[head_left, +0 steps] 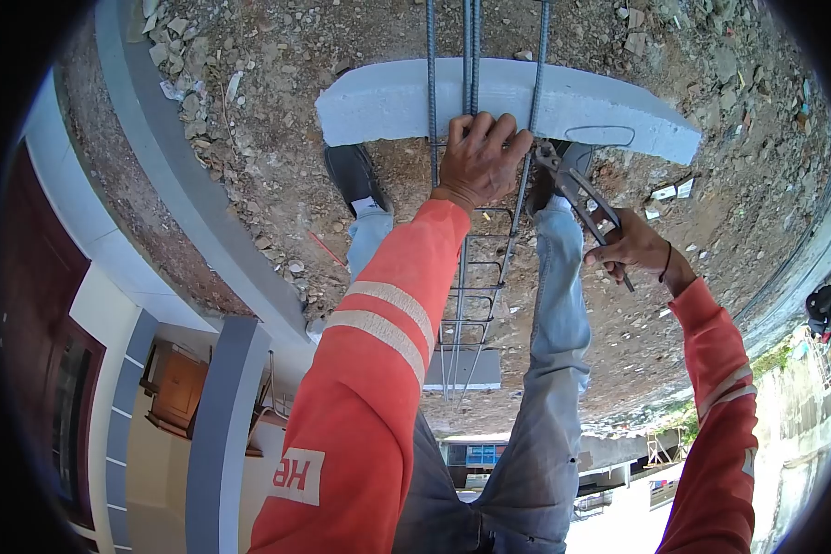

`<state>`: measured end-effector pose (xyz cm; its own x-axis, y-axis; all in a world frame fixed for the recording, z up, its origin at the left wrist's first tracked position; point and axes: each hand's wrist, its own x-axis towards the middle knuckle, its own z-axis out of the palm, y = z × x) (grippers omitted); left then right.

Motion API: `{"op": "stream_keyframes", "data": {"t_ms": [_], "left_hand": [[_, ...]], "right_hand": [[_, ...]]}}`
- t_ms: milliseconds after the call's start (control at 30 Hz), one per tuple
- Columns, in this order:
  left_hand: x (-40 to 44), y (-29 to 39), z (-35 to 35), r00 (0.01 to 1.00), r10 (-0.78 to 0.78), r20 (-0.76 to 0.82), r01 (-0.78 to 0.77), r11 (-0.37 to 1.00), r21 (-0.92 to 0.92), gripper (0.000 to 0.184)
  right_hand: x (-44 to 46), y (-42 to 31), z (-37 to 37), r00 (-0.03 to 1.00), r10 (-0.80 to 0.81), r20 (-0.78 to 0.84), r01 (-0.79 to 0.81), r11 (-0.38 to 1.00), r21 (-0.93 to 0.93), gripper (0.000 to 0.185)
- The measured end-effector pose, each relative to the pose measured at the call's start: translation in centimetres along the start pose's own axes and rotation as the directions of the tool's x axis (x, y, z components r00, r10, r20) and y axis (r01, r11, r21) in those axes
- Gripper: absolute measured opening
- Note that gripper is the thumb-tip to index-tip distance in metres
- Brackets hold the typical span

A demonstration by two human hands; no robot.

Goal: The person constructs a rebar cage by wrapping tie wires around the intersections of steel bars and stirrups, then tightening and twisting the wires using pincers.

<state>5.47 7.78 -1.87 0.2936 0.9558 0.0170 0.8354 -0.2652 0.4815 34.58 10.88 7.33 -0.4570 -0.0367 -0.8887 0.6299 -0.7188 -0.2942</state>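
Observation:
A rebar cage (487, 249) of long ribbed bars and square stirrups runs down the middle of the head view, between my legs. My left hand (483, 157) is closed over its bars, fingers curled, where they cross a pale concrete-like block (379, 97). To the right, my right hand (626, 242) grips the handles of a pair of pincers (574, 185). The pincer head lies close beside the right-hand bar; whether it bites on wire there I cannot make out. A thin wire loop (600, 136) shows against the block's right part.
My shoes (355, 175) stand close behind the block, either side of the cage. A second grey block (480, 369) lies under the cage's other end. Rubble and stones (194, 83) cover the dirt ground. A concrete kerb (171, 148) and a house with a blue-grey pillar (220, 415) are at left.

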Motion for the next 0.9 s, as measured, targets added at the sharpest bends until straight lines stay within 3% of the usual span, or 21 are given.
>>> {"op": "stream_keyframes", "data": {"t_ms": [33,67,100,133,167,300,333,367,400,433,500,567,633,667,700,733,767,800,833,867,900], "left_hand": [[0.1,0.0,-0.1,1.000,-0.005,0.011,0.005,1.000,0.009,0.022],[0.0,0.0,-0.2,1.000,-0.011,0.026,0.010,1.000,0.015,0.023],[0.0,0.0,-0.3,1.000,-0.010,0.028,0.009,1.000,0.016,0.023],[0.1,0.0,-0.4,1.000,-0.011,0.026,0.011,1.000,-0.012,0.021],[0.2,0.1,-0.7,1.000,-0.011,0.026,0.012,0.999,-0.041,0.020],[0.8,1.4,-2.0,0.996,-0.087,0.034,0.091,0.988,-0.125,0.019],[0.6,2.1,-2.7,0.965,-0.258,0.038,0.253,0.893,-0.373,0.016],[0.3,2.8,-3.6,0.908,-0.409,0.089,0.379,0.712,-0.590,0.017],[-0.3,4.1,-5.0,0.804,-0.491,0.335,0.498,0.248,-0.831,0.031],[-1.2,5.4,-6.9,0.689,-0.425,0.587,0.514,-0.285,-0.809,0.045],[-2.5,7.7,-11.0,0.773,-0.122,0.622,0.452,-0.581,-0.677,0.065],[-3.4,10.2,-14.6,0.758,-0.101,0.644,0.467,-0.605,-0.645,0.067],[-3.7,12.2,-18.0,0.608,-0.168,0.776,0.641,-0.472,-0.605,0.064],[-4.0,12.6,-18.9,0.621,-0.170,0.765,0.646,-0.443,-0.622,0.064],[-4.4,12.6,-19.4,0.575,-0.194,0.795,0.742,-0.285,-0.607,0.058],[-3.6,13.0,-20.6,0.529,-0.230,0.817,0.816,-0.124,-0.564,0.055],[-3.1,13.4,-22.0,0.545,-0.233,0.805,0.810,-0.100,-0.578,0.055],[-1.9,14.0,-24.0,0.537,-0.275,0.798,0.813,-0.085,-0.576,0.049],[-0.8,14.6,-25.4,0.532,-0.311,0.788,0.813,-0.071,-0.577,0.047],[0.1,14.9,-26.3,0.553,-0.301,0.777,0.804,-0.052,-0.593,0.047],[0.7,15.2,-27.1,0.596,-0.294,0.748,0.786,0.019,-0.618,0.049]], "right_hand": [[-0.8,-1.1,0.0,0.978,0.086,0.188,-0.141,0.942,0.303,0.041],[-1.0,-0.5,0.5,0.979,0.083,0.187,-0.138,0.943,0.304,0.041],[-0.9,0.8,1.4,0.946,-0.035,0.323,-0.174,0.786,0.594,0.044],[-1.0,1.8,2.3,0.894,-0.192,0.404,-0.248,0.540,0.805,0.048],[-1.2,2.6,3.6,0.872,-0.233,0.430,-0.313,0.410,0.856,0.054],[-4.1,1.3,9.4,0.842,-0.351,0.410,-0.342,0.241,0.908,0.059],[-4.9,0.8,11.0,0.827,-0.396,0.399,-0.342,0.208,0.916,0.060],[-5.9,0.2,12.6,0.827,-0.436,0.354,-0.293,0.203,0.934,0.062],[-6.6,-0.1,13.9,0.816,-0.470,0.337,-0.292,0.167,0.942,0.061],[-7.4,-0.7,15.0,0.819,-0.476,0.321,-0.282,0.154,0.947,0.060],[-9.1,-2.1,16.9,0.831,-0.467,0.304,-0.252,0.171,0.952,0.055],[-10.9,-3.3,18.2,0.857,-0.425,0.290,-0.182,0.277,0.944,0.046],[-12.6,-3.4,19.6,0.851,-0.464,0.245,-0.131,0.264,0.955,0.041],[-13.3,-3.4,20.2,0.855,-0.474,0.211,-0.098,0.252,0.963,0.037],[-13.9,-3.5,20.6,0.841,-0.502,0.203,-0.079,0.258,0.963,0.037],[-14.5,-3.5,21.0,0.854,-0.507,0.118,-0.045,0.154,0.987,0.031],[-15.1,-3.5,20.9,0.865,-0.500,0.034,-0.011,0.048,0.999,0.028],[-16.0,-3.7,20.6,0.856,-0.516,0.025,0.002,0.053,0.999,0.028],[-16.8,-4.1,20.0,0.905,-0.424,0.034,-0.016,0.047,0.999,0.027],[-17.2,-4.6,19.4,0.944,-0.328,0.038,-0.028,0.036,0.999,0.028],[-17.6,-5.1,18.6,0.939,-0.344,0.023,0.000,0.065,0.998,0.022]]}}
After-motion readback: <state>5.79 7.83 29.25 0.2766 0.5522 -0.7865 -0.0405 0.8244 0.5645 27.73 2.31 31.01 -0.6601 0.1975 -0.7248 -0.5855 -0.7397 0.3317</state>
